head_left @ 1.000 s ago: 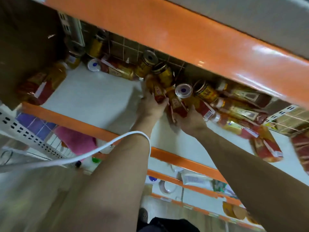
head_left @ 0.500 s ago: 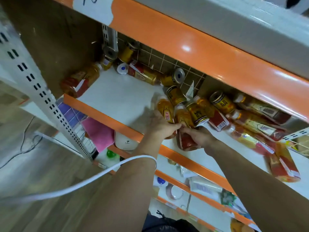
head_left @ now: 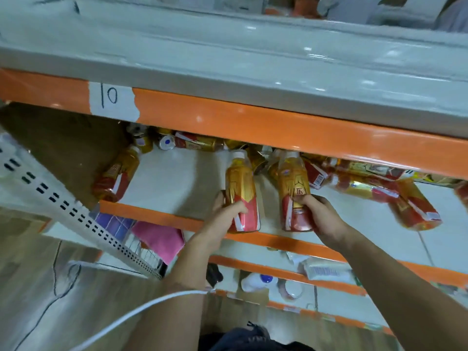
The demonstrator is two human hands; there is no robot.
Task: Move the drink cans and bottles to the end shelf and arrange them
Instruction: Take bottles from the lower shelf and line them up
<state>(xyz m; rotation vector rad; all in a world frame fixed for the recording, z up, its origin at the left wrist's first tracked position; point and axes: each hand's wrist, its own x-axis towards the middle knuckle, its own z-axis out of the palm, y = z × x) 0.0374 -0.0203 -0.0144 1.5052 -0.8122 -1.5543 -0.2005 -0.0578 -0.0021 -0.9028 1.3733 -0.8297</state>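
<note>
Two bottles at the shelf [head_left: 177,178] front: left hand [head_left: 220,221] gripped the left bottle [head_left: 240,181], right hand [head_left: 321,216] gripped the right bottle [head_left: 293,178].

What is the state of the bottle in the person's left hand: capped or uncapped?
Capped. The bottle gripped by the left hand has its white cap sitting in place on the neck.

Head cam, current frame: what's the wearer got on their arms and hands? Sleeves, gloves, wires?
No gloves, rings or watch visible on the left hand or right hand. Both arms are uncovered as far as the frame shows, no sleeves in view. A thin white cable crosses the left forearm and trails to the lower left.
</note>
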